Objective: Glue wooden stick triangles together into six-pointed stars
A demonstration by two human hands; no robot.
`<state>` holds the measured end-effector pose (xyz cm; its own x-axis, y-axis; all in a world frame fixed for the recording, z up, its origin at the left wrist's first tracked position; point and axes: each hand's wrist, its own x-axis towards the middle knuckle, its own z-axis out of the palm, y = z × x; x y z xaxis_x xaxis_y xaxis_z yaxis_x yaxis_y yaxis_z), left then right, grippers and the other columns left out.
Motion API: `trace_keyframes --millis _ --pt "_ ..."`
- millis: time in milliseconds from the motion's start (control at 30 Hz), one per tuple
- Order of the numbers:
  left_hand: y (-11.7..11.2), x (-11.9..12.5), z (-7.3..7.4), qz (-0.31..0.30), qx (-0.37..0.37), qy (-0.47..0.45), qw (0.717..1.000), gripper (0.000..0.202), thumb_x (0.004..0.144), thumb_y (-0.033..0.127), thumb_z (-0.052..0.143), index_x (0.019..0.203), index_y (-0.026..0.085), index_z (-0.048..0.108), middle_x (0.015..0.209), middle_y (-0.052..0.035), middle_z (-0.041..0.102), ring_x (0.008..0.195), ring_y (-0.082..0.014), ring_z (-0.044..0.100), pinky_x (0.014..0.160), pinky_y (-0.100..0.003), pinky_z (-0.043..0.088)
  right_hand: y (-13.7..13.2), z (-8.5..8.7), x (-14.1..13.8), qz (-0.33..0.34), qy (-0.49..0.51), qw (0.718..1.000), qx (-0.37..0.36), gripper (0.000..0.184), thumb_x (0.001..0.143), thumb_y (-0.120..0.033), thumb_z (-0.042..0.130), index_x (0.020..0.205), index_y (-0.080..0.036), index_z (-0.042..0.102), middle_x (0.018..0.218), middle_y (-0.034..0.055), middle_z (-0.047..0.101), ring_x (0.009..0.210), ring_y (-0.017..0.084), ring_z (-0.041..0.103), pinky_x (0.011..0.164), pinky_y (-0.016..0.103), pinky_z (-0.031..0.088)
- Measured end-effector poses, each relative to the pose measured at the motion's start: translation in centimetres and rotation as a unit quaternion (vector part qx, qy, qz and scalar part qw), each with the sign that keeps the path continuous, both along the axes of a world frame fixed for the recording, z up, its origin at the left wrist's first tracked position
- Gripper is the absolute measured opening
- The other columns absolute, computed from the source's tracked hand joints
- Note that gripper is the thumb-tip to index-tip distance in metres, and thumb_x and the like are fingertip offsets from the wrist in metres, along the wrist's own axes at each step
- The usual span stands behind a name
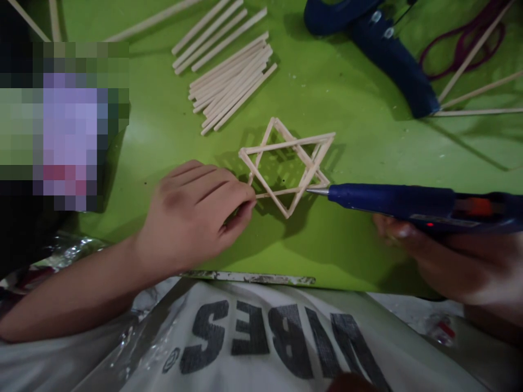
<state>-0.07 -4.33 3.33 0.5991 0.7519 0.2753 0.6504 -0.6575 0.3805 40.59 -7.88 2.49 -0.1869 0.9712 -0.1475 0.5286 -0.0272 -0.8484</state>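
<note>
Pinching the lower-left corner of a six-pointed star of thin wooden sticks [286, 143], my left hand [200, 212] has its grip closed, thumb and forefinger together on that point. The star sits in front of me, over the green surface [363, 136], its shadow falling around it; I cannot tell how much of it touches down. My right hand [453, 261] is wrapped around the underside of a blue glue gun [392, 197], a small red light glowing on its side. The metal nozzle [318, 191] meets the star at a lower-right crossing of sticks, though I cannot tell whether it touches. Beyond the star lies a bundle of short sticks [235, 81], with a few more sticks [229, 39] spread just past it. Farther right rests a dark blue curved handle [392, 60], near purple scissors [460, 46].
</note>
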Motion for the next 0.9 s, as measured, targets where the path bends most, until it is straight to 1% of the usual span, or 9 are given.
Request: trace_keyframes --millis 67,100,267,367,433,600,800,833,900 --pt "-0.05 0.07 0.21 0.003 -0.007 0.007 1.000 0.023 0.114 0.010 0.081 0.109 0.032 0.075 0.096 0.0017 0.090 0.083 -0.0235 0.086 0.079 -0.046 0.072 -0.05 -0.02 0.07 0.025 -0.005 0.999 0.022 0.018 0.094 -0.020 0.098 0.105 -0.034 0.095 0.095 -0.0006 0.090 0.085 0.027 0.083 0.091 0.042 0.064" --pt "-0.08 0.10 0.31 0.003 -0.010 0.009 1.000 0.023 0.115 0.010 0.081 0.108 0.032 0.075 0.096 0.0016 0.090 0.084 -0.0235 0.086 0.080 -0.046 0.072 -0.08 -0.03 0.11 0.039 -0.010 0.999 0.028 0.019 0.095 -0.019 0.096 0.107 -0.034 0.094 0.097 -0.0001 0.091 0.086 0.027 0.083 0.092 0.043 0.063" --pt "-0.02 0.07 0.43 0.002 -0.019 0.019 1.000 0.023 0.113 0.008 0.082 0.108 0.030 0.077 0.096 0.0005 0.090 0.084 -0.0232 0.086 0.080 -0.046 0.072 -0.09 -0.13 -0.04 0.046 -0.033 0.998 0.013 0.013 0.099 -0.026 0.095 0.109 -0.034 0.092 0.097 0.0016 0.091 0.086 0.029 0.083 0.087 0.045 0.064" --pt "0.10 -0.02 0.30 -0.008 -0.003 0.008 1.000 0.022 0.112 0.008 0.084 0.109 0.029 0.075 0.095 0.0006 0.090 0.083 -0.0227 0.086 0.078 -0.044 0.072 0.09 -0.07 -0.41 0.046 -0.031 0.998 0.037 0.008 0.100 -0.027 0.093 0.106 -0.034 0.092 0.094 0.0003 0.091 0.082 0.027 0.083 0.084 0.042 0.064" --pt "0.11 -0.03 0.27 -0.008 0.002 0.011 1.000 0.023 0.113 0.009 0.083 0.109 0.030 0.075 0.095 0.0017 0.090 0.083 -0.0222 0.086 0.078 -0.044 0.072 0.20 -0.02 -0.49 0.047 -0.024 0.997 0.052 0.011 0.100 -0.025 0.093 0.107 -0.034 0.092 0.093 -0.0007 0.091 0.081 0.025 0.083 0.083 0.040 0.063" --pt "-0.04 0.08 0.28 0.009 -0.014 0.021 1.000 0.024 0.116 0.010 0.079 0.108 0.032 0.073 0.096 0.0019 0.090 0.084 -0.0236 0.087 0.080 -0.046 0.072 0.17 -0.02 -0.25 0.048 -0.028 0.998 0.029 0.005 0.101 -0.031 0.093 0.105 -0.034 0.091 0.094 0.0002 0.090 0.084 0.027 0.083 0.088 0.042 0.063" --pt "0.08 -0.11 -0.10 -0.005 0.001 -0.014 1.000 0.022 0.110 0.009 0.084 0.110 0.029 0.075 0.095 0.0002 0.089 0.082 -0.0236 0.084 0.077 -0.045 0.069 0.29 0.20 -0.81 0.031 -0.015 0.998 0.043 0.011 0.099 -0.026 0.097 0.105 -0.034 0.093 0.094 -0.0014 0.092 0.081 0.025 0.085 0.086 0.040 0.063" --pt "0.11 -0.15 -0.11 -0.006 -0.003 -0.009 1.000 0.023 0.110 0.008 0.084 0.110 0.029 0.076 0.096 0.0003 0.089 0.083 -0.0233 0.084 0.078 -0.045 0.069 0.28 0.19 -0.79 0.031 -0.018 0.998 0.045 0.010 0.099 -0.027 0.098 0.104 -0.034 0.093 0.093 -0.0013 0.092 0.081 0.025 0.084 0.086 0.041 0.063" --pt "0.11 -0.21 -0.09 -0.013 -0.002 -0.006 1.000 0.024 0.109 0.007 0.085 0.110 0.029 0.077 0.097 0.0012 0.089 0.083 -0.0224 0.084 0.079 -0.044 0.070 0.14 0.06 -0.52 0.033 -0.030 0.998 0.042 0.006 0.103 -0.037 0.098 0.104 -0.035 0.093 0.093 -0.0002 0.092 0.082 0.027 0.084 0.088 0.043 0.064"
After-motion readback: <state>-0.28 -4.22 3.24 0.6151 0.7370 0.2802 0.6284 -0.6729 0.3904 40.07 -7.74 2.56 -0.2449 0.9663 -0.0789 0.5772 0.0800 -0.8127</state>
